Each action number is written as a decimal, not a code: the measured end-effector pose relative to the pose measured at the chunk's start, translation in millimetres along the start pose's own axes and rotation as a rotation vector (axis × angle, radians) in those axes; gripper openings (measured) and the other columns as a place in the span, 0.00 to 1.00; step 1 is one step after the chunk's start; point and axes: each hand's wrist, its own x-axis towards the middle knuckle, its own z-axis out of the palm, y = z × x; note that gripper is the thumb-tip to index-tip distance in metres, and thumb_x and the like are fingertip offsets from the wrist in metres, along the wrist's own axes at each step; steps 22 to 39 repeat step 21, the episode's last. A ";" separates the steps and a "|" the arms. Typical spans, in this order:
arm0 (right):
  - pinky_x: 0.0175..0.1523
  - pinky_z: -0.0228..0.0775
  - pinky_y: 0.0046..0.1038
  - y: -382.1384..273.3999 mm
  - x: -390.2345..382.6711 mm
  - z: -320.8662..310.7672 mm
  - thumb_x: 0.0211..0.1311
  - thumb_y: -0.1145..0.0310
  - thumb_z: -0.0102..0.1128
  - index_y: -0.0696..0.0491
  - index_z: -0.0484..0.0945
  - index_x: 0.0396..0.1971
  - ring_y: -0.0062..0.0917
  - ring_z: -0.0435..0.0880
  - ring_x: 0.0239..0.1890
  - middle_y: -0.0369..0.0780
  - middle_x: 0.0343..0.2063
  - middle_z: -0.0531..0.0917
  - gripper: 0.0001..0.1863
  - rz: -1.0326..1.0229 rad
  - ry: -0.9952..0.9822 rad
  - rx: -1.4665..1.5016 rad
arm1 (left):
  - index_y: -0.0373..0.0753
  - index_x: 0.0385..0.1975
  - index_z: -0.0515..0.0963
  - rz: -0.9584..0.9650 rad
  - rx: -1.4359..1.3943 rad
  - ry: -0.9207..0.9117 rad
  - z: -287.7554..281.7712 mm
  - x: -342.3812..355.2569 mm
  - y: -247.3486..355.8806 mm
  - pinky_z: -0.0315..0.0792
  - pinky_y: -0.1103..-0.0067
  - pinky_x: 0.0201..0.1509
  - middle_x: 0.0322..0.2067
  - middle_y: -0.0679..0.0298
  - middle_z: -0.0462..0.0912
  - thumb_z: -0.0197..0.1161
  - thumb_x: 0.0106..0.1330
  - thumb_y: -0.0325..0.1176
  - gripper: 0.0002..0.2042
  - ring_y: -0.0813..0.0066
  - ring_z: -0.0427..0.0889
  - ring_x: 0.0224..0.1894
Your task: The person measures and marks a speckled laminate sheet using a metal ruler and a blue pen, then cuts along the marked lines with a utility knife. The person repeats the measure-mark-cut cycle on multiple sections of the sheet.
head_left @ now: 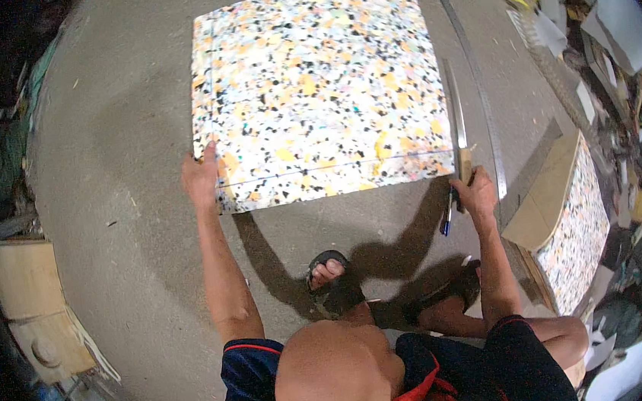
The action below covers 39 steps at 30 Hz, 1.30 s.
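Observation:
A thick sheet of speckled foam (pixel 319 94) in white, orange and black is in front of me, with dark lines drawn along its left and near edges. My left hand (pixel 201 179) grips its left edge near the close corner, thumb on top and fingers beneath. Beside the near right corner, my right hand (pixel 478 196) is closed round a long thin knife (pixel 460 123) with a wooden handle. The blade points away from me along the foam's right edge. A blue-tipped pen (pixel 445 225) sticks out below the same hand; its upper part is hidden.
A long metal straightedge (pixel 488 121) lies on the concrete floor (pixel 121 180) to the right. Further right stands a wood-topped block with speckled foam (pixel 572 232), beside heaped offcuts (pixel 619 29). Wooden pieces (pixel 26 280) lie at the left. My sandalled foot (pixel 329 272) is below the sheet.

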 end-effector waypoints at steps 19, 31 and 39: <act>0.23 0.67 0.24 -268.3 -84.1 118.0 0.75 0.59 0.53 0.56 0.71 0.32 0.16 0.74 0.18 0.34 0.18 0.75 0.15 0.462 0.308 1.283 | 0.26 0.59 0.75 -0.280 -0.339 -0.532 -7.2 94.3 -17.0 0.75 0.64 0.53 0.51 0.50 0.83 0.67 0.68 0.48 0.30 0.58 0.80 0.52; 0.23 0.68 0.25 -345.9 -85.1 139.6 0.75 0.61 0.55 0.55 0.71 0.35 0.17 0.74 0.18 0.36 0.18 0.76 0.13 0.489 0.360 1.232 | 0.26 0.60 0.75 -0.284 -0.307 -0.538 -50.1 161.0 -48.7 0.75 0.64 0.54 0.52 0.49 0.83 0.67 0.68 0.48 0.31 0.58 0.80 0.53; 0.23 0.68 0.25 -345.9 -85.1 139.6 0.75 0.61 0.55 0.55 0.71 0.35 0.17 0.74 0.18 0.36 0.18 0.76 0.13 0.489 0.360 1.232 | 0.26 0.60 0.75 -0.284 -0.307 -0.538 -50.1 161.0 -48.7 0.75 0.64 0.54 0.52 0.49 0.83 0.67 0.68 0.48 0.31 0.58 0.80 0.53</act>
